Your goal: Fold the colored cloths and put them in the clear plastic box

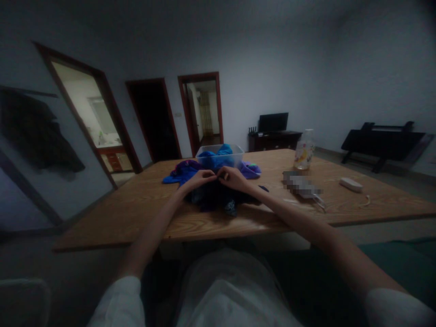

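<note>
Both hands meet over a dark garment (211,195) that lies bunched on the wooden table in front of me. My left hand (201,178) pinches its upper edge, fingers pressed together. Right beside it, my right hand (232,177) is closed on the same dark cloth, its fingertips nearly touching the left ones. A patterned patch (230,207) shows at the garment's near end. Behind the hands stands a clear plastic bin (240,156) with bright blue cloth (221,156) in it. Blue and purple clothing (184,172) lies left of the bin, and lilac cloth (250,170) to its right.
On the table's (116,218) right side stand a clear patterned bottle (304,152), a blurred-out flat object (301,185) with a white cable, and a white oblong device (351,184). A monitor (273,122) on a dark cabinet and several doorways lie beyond.
</note>
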### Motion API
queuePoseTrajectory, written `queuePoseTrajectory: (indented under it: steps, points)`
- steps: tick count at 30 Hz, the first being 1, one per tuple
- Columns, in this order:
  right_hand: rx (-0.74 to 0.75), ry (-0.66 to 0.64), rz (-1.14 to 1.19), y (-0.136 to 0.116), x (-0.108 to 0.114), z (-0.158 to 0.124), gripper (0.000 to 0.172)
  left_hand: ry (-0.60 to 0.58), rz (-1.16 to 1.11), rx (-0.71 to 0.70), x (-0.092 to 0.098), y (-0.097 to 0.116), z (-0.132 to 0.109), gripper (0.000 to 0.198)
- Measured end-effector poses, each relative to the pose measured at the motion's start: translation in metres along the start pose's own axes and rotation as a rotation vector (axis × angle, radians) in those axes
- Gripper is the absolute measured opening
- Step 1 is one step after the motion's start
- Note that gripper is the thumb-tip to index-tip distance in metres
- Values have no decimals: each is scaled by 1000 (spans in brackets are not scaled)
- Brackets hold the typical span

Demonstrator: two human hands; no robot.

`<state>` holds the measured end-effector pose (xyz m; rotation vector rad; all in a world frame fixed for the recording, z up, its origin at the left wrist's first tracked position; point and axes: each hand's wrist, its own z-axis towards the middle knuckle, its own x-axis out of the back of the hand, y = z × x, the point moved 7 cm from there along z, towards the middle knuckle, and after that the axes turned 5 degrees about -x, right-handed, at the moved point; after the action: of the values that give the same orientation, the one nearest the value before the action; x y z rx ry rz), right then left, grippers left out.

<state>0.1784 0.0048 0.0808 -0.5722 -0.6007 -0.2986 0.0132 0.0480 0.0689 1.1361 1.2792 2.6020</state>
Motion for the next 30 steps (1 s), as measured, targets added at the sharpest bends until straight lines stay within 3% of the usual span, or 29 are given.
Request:
queuePoseTrajectory:
  steps: [7,15,19,25,30]
  points:
    - [-127,-101,215,22,-5,5,35,40,57,-85,1,6,0,42]
    - [-146,-118,258,24,-13,2,34,75,49,-125,1,15,1,38]
    - [-98,-75,120,21,-11,0,20,1,42,-97,-3,8,2,39]
    - [92,-53,-349,-1,-13,-4,14,-64,42,-39,-5,-3,2,46]
    - [139,-54,-425,-7,-13,-5,10,-24,3,-56,-5,1,1,45]
